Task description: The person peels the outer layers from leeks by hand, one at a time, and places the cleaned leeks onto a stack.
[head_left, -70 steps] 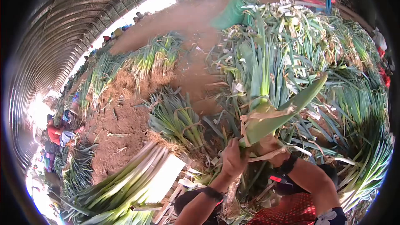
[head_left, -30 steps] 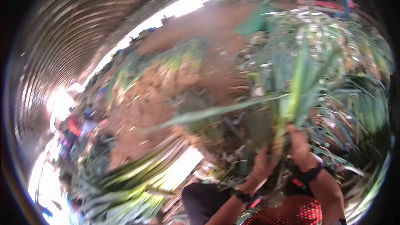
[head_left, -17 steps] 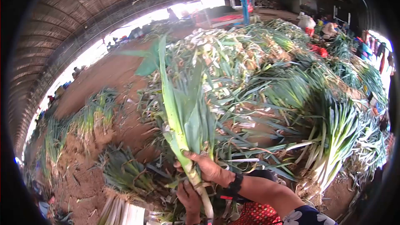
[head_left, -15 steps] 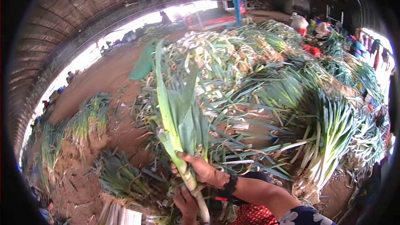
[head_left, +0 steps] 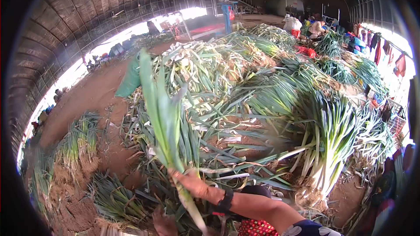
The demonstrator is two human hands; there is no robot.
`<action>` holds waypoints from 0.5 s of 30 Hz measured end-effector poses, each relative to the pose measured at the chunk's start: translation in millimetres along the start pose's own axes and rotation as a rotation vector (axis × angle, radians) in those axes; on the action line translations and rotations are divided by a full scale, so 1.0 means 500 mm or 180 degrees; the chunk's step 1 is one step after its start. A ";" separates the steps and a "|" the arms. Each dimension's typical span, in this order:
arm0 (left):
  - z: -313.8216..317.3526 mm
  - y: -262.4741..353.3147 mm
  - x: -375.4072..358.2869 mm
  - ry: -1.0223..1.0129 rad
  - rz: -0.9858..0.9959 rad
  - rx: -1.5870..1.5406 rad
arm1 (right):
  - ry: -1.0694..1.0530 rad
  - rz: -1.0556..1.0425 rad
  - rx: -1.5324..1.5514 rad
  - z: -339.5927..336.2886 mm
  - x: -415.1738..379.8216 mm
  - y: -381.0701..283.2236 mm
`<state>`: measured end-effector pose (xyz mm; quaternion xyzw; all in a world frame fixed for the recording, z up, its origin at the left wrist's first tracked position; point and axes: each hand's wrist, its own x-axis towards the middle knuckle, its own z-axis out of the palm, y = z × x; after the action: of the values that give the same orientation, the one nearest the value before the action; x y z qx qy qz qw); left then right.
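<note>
My right hand [head_left: 192, 184], with a dark band on its wrist, is closed around the stalk of a large leek [head_left: 165, 142]. The leek tilts with its broad green leaves up and its pale end down toward the bottom edge. My left hand [head_left: 164, 222] is low beside the stalk, smeared by motion, so its fingers cannot be made out. It appears apart from the leek. Left of it lies a bundle of leeks [head_left: 117, 199], and pale stalks [head_left: 116, 230] show below.
A large heap of leeks and trimmed leaves [head_left: 210, 63] spreads ahead. To the right stands a leek bundle with roots [head_left: 330, 144]. More bundles [head_left: 78, 142] are at left on brown soil. A green sack [head_left: 129, 78] and a seated person [head_left: 316, 29] are farther off.
My left hand has come off the lower stalk and moved left and down, now blurred. The leek and my right hand have shifted slightly left and down. The view has shifted too.
</note>
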<state>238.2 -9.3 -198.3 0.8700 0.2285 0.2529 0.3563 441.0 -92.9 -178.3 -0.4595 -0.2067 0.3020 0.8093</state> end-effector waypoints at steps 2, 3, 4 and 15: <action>0.021 0.105 0.031 0.0355 0.1371 0.0273 | -0.0090 0.0269 -0.0606 0.041 -0.032 -0.007; 0.034 0.089 0.038 0.0514 0.1410 0.0792 | -0.0397 0.0151 -0.0442 0.059 -0.049 -0.020; 0.042 0.078 0.043 0.0658 0.1431 0.1311 | -0.0695 0.0049 -0.0273 0.068 -0.063 -0.029; 0.018 0.068 0.013 0.0117 -0.0379 -0.0709 | -0.0816 0.0532 0.0501 0.042 -0.041 0.044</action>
<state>256.1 -31.7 -177.2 0.8051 0.2568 0.2710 0.4609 406.5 -85.3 -188.0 -0.3681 -0.2450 0.4397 0.7818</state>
